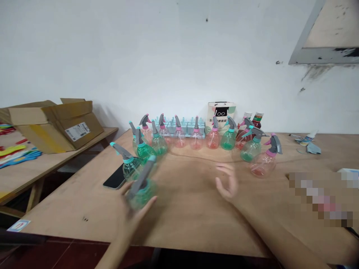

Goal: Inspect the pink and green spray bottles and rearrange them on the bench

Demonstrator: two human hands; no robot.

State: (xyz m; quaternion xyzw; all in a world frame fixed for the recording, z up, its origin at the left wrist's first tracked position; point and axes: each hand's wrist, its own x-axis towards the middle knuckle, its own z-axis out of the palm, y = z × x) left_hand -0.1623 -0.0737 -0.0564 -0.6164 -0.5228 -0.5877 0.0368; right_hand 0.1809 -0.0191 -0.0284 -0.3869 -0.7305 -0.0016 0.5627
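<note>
Green bulbous plastic spray bottle (143,197), likely light and slick, is best held by its belly, where the left hand (132,215) clamps; right hand (228,183) hovers, fingers apart.

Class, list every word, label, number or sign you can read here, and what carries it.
"互 … 眼镜超": paper bag, partly blocked by a spray bottle.
White label on cardboard box: too small.
Red bottle: label too small.
Small white bottle: too small.
Corner sticker: too blurred.
</note>
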